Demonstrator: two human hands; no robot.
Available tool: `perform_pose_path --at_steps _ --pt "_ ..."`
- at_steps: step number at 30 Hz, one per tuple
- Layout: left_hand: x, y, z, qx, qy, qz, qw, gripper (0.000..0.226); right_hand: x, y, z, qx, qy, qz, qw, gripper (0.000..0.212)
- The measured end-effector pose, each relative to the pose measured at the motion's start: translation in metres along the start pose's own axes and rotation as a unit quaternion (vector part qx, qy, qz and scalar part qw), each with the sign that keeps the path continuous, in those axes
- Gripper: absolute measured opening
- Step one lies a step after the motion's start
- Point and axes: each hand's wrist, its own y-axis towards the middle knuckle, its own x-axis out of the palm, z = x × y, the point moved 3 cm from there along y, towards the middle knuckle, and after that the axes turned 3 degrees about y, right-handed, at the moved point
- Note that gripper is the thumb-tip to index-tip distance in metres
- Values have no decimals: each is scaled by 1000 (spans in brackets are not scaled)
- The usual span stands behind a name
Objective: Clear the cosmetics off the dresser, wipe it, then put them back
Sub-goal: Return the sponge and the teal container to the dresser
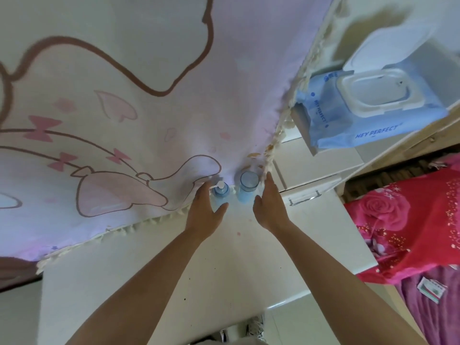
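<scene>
- Both bare forearms stretch forward over the white dresser top (224, 270), converging on its back edge.
- Left hand (204, 210): fingers straight, thumb spread wide, the blue pump bottle (220, 191) standing in the gap between them; nothing is clasped.
- Right hand (270, 205): flat, fingers straight and together, just beside the clear-capped blue bottle (247, 188), holding nothing.
- Both bottles stand upright against the patterned cloth (124, 95).
</scene>
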Motion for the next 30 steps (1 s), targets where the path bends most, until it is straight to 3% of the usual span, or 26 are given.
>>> perform_pose_path --at_steps 4,7,14,23,30 --pt "-38 -57 16 8 73 72 995 67 -32 -36 -26 -164 -19 146 975 53" --pt "-75 -107 24 26 117 175 977 63 -38 -51 -44 -252 -22 170 952 50" --pt "-173 -229 12 -3 290 411 864 57 31 -102 -127 -449 -39 66 890 62" --pt "-317 -432 -3 -110 379 568 723 55 120 -293 -279 -654 -14 -8 757 64" --pt "-407 -667 -46 -205 421 606 643 58 208 -498 -378 -718 34 -24 695 72"
